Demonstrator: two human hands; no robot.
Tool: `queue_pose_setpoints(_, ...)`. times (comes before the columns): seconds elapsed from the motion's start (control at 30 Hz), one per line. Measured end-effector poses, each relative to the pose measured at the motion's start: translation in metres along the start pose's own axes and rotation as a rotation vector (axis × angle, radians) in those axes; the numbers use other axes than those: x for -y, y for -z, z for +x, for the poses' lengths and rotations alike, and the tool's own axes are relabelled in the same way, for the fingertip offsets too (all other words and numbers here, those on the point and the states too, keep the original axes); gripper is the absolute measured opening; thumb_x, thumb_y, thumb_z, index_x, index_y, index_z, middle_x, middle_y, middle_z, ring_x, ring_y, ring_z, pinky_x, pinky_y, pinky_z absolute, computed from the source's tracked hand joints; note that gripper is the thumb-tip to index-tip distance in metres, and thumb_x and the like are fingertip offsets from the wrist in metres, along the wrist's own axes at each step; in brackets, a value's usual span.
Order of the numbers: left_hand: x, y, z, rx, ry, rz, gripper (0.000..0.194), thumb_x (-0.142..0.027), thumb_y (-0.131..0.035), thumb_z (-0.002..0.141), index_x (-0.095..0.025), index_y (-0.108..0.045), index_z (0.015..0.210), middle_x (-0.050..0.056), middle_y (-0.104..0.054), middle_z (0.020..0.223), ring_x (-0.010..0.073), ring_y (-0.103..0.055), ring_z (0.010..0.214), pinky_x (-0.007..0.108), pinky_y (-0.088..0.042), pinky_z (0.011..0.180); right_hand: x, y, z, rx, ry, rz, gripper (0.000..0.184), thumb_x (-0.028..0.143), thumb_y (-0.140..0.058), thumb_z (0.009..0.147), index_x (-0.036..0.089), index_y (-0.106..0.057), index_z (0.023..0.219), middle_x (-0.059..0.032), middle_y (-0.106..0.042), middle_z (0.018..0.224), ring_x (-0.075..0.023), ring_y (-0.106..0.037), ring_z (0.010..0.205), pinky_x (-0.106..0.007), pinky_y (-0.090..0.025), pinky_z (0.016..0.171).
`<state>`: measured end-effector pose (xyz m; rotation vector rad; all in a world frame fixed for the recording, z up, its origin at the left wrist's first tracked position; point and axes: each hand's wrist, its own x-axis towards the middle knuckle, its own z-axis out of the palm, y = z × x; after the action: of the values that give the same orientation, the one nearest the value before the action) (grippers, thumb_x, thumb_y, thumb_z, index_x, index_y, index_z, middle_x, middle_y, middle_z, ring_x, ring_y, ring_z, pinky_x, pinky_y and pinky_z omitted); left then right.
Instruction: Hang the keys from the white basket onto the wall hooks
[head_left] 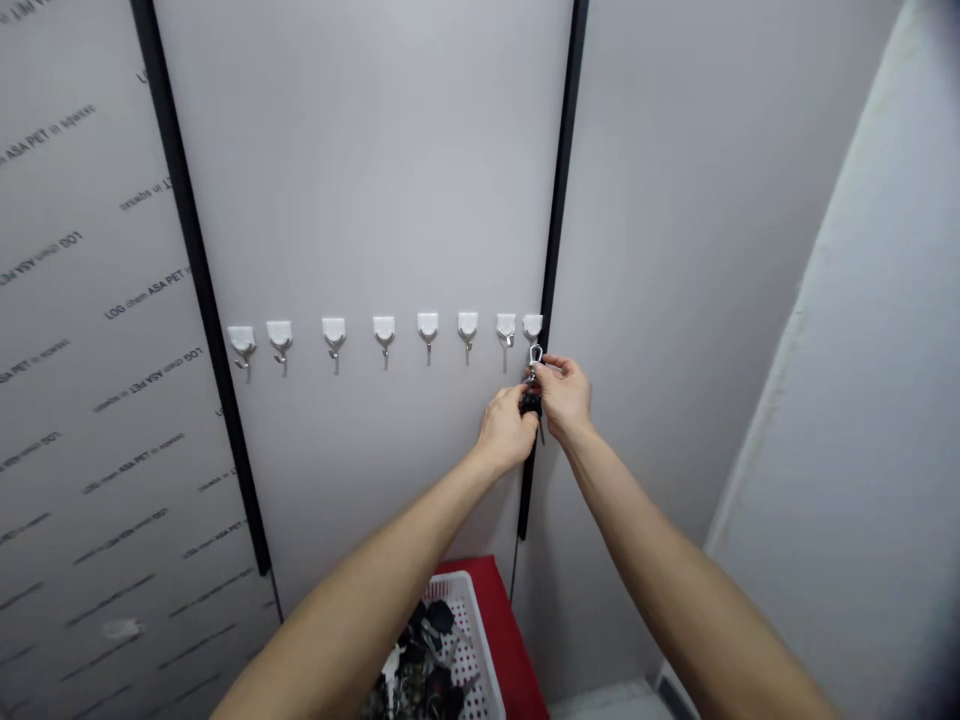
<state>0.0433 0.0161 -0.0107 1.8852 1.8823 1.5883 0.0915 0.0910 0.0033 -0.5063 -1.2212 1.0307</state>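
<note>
Both hands meet at the rightmost wall hook [532,327], at the end of a row of several white adhesive hooks. My right hand [566,395] pinches a bunch of keys [531,402] near the metal clip [535,354] at its top. From the left, my left hand [508,425] closes around the dark key heads. One key blade hangs down below the fingers. The clip is just under the hook's white plate; whether it touches the metal hook I cannot tell. Beside it, the neighbouring hook [506,328] and the others to the left carry no keys.
Below my arms, a white plastic basket [484,640] holds several dark keys [439,620] and stands on a red surface [517,650]. Black vertical strips [562,180] edge the grey panel [360,180]. A pale wall [847,400] rises at the right.
</note>
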Motion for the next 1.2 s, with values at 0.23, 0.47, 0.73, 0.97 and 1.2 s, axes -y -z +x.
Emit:
queue_pose_setpoints(0.23,0.034,0.002,-0.029,0.014,0.123,-0.068,0.038,-0.011,-0.044,0.062,-0.013,-0.045,0.100,0.007,-0.050,0.097,0.0131,-0.049,0.082,0.028,-0.037,0.078,-0.013,0.011,0.003,-0.009,0.128,-0.203,0.019,0.025,-0.050,0.056,0.011,-0.051,0.069,0.0020,-0.050,0.056,-0.0058,-0.044,0.046,-0.022,-0.039,0.048)
queue_pose_setpoints(0.47,0.125,0.025,-0.130,0.046,0.329,-0.018,0.029,-0.013,-0.042,0.064,-0.013,-0.049,0.093,0.007,-0.053,0.092,0.0124,-0.050,0.081,0.026,-0.039,0.075,-0.050,0.031,-0.071,0.089,0.246,-0.459,0.017,0.020,-0.047,0.060,0.014,-0.053,0.075,-0.0012,-0.054,0.069,-0.0089,-0.047,0.060,-0.025,-0.039,0.061)
queue_pose_setpoints(0.73,0.162,0.041,-0.222,0.162,0.332,0.266,0.020,-0.018,-0.039,0.068,-0.018,-0.053,0.082,0.004,-0.054,0.088,0.0144,-0.046,0.086,0.028,-0.035,0.079,-0.132,0.037,-0.214,0.962,0.028,-0.838,0.017,0.016,-0.042,0.066,0.015,-0.056,0.075,-0.0046,-0.057,0.076,-0.0133,-0.050,0.073,-0.024,-0.037,0.068)
queue_pose_setpoints(0.97,0.167,0.039,-0.230,0.194,0.321,0.297,0.015,-0.020,-0.041,0.067,-0.018,-0.053,0.077,0.003,-0.055,0.081,0.0143,-0.047,0.080,0.028,-0.035,0.075,-0.139,0.016,-0.210,1.072,0.090,-1.155,0.027,0.018,-0.037,0.070,0.015,-0.052,0.092,-0.0074,-0.056,0.091,-0.0167,-0.047,0.085,-0.024,-0.033,0.073)
queue_pose_setpoints(1.2,0.167,0.039,-0.230,0.222,0.335,0.302,0.015,-0.017,-0.043,0.064,-0.018,-0.053,0.076,0.003,-0.055,0.080,0.0149,-0.047,0.079,0.028,-0.035,0.073,-0.141,0.013,-0.215,1.167,0.147,-1.234,0.020,0.022,-0.035,0.072,0.019,-0.054,0.077,-0.0038,-0.058,0.080,-0.0158,-0.051,0.076,-0.024,-0.034,0.064)
